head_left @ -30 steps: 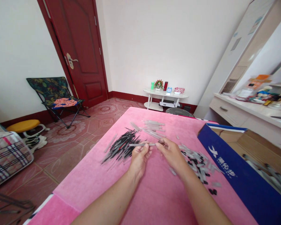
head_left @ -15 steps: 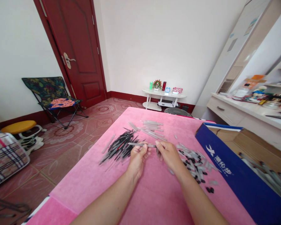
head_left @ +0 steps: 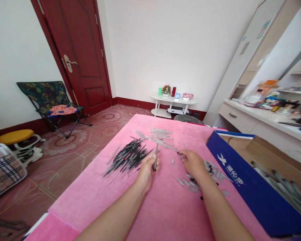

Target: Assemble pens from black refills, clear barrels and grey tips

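My left hand (head_left: 147,166) is closed around a grey pen (head_left: 156,155), which stands nearly upright with its thin end up and a dark lower end. To its left lies a heap of dark pen refills (head_left: 129,157). My right hand (head_left: 192,163) is over the near-left part of a scatter of clear pen caps (head_left: 187,182) and small black pieces (head_left: 209,167). Its fingers are bent together, with something dark at the tips that is too small to make out. A loose clear cap (head_left: 173,162) lies between the hands. Clear pen barrels (head_left: 161,134) lie beyond them.
A blue cardboard box (head_left: 241,177) holding several grey pens (head_left: 283,184) stands at the right of the pink-covered table (head_left: 160,214). Behind it is a white dresser (head_left: 238,117). A folding chair (head_left: 47,97) and a yellow stool (head_left: 14,136) stand at the left.
My right hand has let go of the pen and moved right to the caps. In my left hand the pen has turned from level to nearly upright. A loose cap now shows between the hands.
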Demonstrator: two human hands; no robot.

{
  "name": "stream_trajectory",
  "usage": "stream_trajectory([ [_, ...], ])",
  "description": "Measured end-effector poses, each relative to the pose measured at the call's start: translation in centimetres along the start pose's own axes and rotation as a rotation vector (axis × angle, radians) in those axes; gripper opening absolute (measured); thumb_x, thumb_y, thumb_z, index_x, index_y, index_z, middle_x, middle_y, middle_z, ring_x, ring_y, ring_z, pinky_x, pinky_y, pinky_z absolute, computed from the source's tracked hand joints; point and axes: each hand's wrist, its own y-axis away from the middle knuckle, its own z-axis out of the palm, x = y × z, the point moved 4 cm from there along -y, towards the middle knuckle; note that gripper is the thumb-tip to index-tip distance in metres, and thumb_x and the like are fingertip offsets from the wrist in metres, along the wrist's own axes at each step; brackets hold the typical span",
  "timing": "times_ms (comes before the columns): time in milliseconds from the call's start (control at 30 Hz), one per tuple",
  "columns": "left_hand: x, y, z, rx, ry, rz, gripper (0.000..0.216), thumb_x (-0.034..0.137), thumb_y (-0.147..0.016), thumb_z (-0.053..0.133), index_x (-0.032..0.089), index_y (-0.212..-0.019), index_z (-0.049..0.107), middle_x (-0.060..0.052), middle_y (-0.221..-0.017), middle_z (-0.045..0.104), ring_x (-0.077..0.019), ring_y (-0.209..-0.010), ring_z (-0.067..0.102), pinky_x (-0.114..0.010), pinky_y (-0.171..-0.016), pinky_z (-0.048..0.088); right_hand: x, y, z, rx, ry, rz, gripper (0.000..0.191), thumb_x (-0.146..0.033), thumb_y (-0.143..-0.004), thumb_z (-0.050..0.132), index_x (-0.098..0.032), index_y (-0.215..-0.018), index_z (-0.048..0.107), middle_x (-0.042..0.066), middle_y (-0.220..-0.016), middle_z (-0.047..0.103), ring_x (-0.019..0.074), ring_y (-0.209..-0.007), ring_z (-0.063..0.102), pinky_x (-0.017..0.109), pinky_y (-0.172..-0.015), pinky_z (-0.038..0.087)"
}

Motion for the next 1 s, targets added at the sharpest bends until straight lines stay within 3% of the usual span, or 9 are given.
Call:
stream_trajectory([
  [167,-0.2,-0.1,-0.1,-0.009,-0.084,-0.014,0.037,0.04,-0.072,0.056,0.012,-0.097,0.059,0.005,-0.057,0.037,-0.0029,-0.042,0.025,-0.02,-0.04,0.013,-1.6,0.6,0.0,0.028,0.075,-0.072,0.026,-0.012,-0.069,0.049,-0.025,-0.083,0.066,0.001,-0.087,0.064,0.0171,-0.092,0.052,0.025,-0.076,0.036],
  [333,-0.2,0.0,0.0,-0.025,-0.161,0.006,0.033,0.043,-0.07,0.058,0.011,-0.08,0.059,0.006,-0.054,0.035,-0.0022,-0.04,0.019,-0.021,-0.04,0.009,-1.6,0.3,-1.6,0.126,0.011,0.003,0.021,-0.022,-0.076,0.045,-0.025,-0.084,0.064,0.001,-0.089,0.064,0.0156,-0.087,0.054,0.024,-0.072,0.037],
  [567,-0.2,-0.1,-0.1,-0.002,-0.143,0.034,0.028,0.04,-0.073,0.055,0.013,-0.075,0.055,0.006,-0.054,0.035,-0.002,-0.039,0.017,-0.021,-0.04,0.007,-2.4,0.0,-1.1,-0.077,-0.059,-0.002,0.02,-0.023,-0.07,0.05,-0.026,-0.084,0.065,-0.001,-0.086,0.066,0.0141,-0.079,0.058,0.022,-0.065,0.037],
  [733,-0.3,-0.1,0.0,-0.01,-0.143,0.044,0.025,0.038,-0.074,0.054,0.013,-0.074,0.053,0.006,-0.054,0.035,-0.002,-0.039,0.017,-0.021,-0.039,0.007,-4.8,1.4,0.5,-0.074,0.073,0.035,0.022,-0.036,-0.072,0.052,-0.023,-0.086,0.062,0.006,-0.083,0.066,0.0205,-0.079,0.059,0.027,-0.063,0.036],
  [800,-0.2,0.0,0.1,-0.012,-0.143,0.046,0.025,0.038,-0.074,0.054,0.013,-0.073,0.053,0.006,-0.055,0.035,-0.0021,-0.04,0.017,-0.021,-0.039,0.007,-5.1,1.6,1.1,-0.069,0.105,0.061,0.022,-0.033,-0.069,0.054,-0.021,-0.086,0.061,0.008,-0.081,0.065,0.0224,-0.078,0.06,0.028,-0.062,0.036],
  [900,-0.2,0.0,0.1,-0.015,-0.144,0.05,0.025,0.038,-0.074,0.054,0.013,-0.071,0.052,0.006,-0.055,0.035,-0.0021,-0.04,0.017,-0.021,-0.039,0.007,-4.5,1.2,1.5,-0.034,-0.029,0.072,0.018,-0.02,-0.065,0.054,-0.019,-0.082,0.058,0.005,-0.07,0.063,0.0197,-0.07,0.059,0.027,-0.06,0.037],
  [1000,-0.1,0.0,0.0,-0.011,-0.151,0.051,0.026,0.039,-0.074,0.055,0.013,-0.073,0.053,0.006,-0.054,0.036,-0.0021,-0.04,0.017,-0.021,-0.039,0.007,-3.3,0.3,1.1,0.034,-0.427,0.14,0.017,-0.018,-0.063,0.055,-0.017,-0.079,0.055,0.001,-0.063,0.06,0.0156,-0.062,0.058,0.024,-0.056,0.04],
])
